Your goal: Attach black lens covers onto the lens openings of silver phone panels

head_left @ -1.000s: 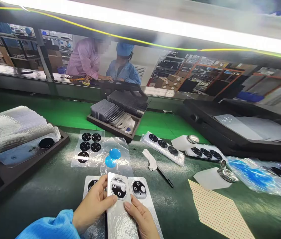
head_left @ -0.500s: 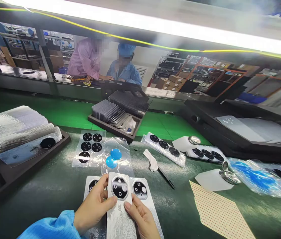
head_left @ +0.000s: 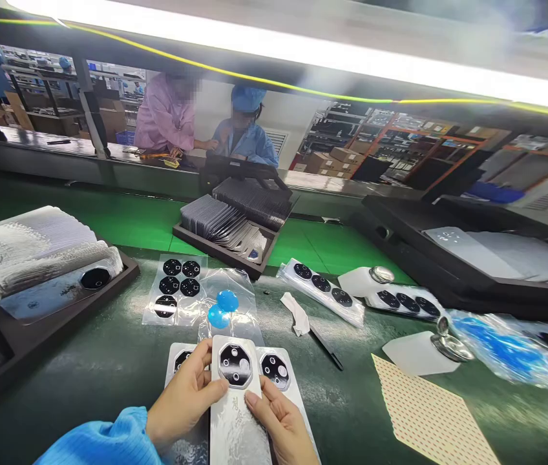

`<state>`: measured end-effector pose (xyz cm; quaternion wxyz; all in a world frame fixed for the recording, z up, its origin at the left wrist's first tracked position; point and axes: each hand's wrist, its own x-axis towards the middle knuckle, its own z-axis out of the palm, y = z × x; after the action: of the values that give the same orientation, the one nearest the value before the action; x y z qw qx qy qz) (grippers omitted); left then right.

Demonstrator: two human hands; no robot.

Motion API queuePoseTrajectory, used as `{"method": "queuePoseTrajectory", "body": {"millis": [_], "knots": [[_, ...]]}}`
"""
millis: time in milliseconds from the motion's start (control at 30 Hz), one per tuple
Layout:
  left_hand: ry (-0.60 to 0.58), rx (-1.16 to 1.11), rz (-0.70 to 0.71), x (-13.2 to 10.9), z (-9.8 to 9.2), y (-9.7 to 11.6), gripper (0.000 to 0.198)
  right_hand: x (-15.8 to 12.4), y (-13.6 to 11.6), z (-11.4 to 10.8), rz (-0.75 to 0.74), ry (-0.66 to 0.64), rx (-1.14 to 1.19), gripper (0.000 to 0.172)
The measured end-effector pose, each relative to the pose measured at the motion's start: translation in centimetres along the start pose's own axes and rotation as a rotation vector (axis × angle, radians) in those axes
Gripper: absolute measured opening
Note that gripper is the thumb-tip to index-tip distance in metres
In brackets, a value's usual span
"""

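Between my two hands is a silvery phone back cover (head_left: 238, 426) with a black octagonal camera plate (head_left: 235, 366) near its top. My left hand (head_left: 181, 397) grips its left edge, thumb just below the camera plate. On the right edge, my right hand (head_left: 284, 420) is closed with the thumb on the front face. Two similar covers lie on the bench beneath, a right one (head_left: 298, 403) and a left one (head_left: 176, 354), both partly hidden by my hands. Beyond them are a sheet of black octagonal stickers (head_left: 162, 316) and a clear film with blue discs (head_left: 223, 310).
Left stands a tray of covers (head_left: 131, 266); a second tray (head_left: 254, 265) is at the back, a black case (head_left: 400, 252) at right. Tweezers (head_left: 327, 349) with a white scrap, pump bottles (head_left: 412, 352), bagged stickers (head_left: 322, 290) and a dotted sheet (head_left: 433, 413) lie right.
The view has shifted slightly. Both hands keep the same hold on the cover. In the background, a co-worker in blue has raised a hand.
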<state>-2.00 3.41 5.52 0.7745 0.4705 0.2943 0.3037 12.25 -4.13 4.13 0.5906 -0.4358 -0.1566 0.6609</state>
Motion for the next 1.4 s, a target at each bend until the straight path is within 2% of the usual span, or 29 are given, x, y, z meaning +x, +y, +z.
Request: {"method": "queuePoseTrajectory", "body": {"millis": [400,633,1400], "knots": [[-0.015,-0.007,0.015,0.09,-0.16,-0.23,0.047,0.03,-0.05,-0.12,-0.045,0.038,-0.088,0.039],[0.003,-0.041,-0.006,0.15,0.05,0.05,0.046,0.21,-0.13,-0.23,0.006,0.015,-0.04,0.044],[0.003,-0.079,-0.016,0.04,0.11,0.2,0.044,0.7,-0.54,0.11,0.072,0.006,0.041,0.04]]}}
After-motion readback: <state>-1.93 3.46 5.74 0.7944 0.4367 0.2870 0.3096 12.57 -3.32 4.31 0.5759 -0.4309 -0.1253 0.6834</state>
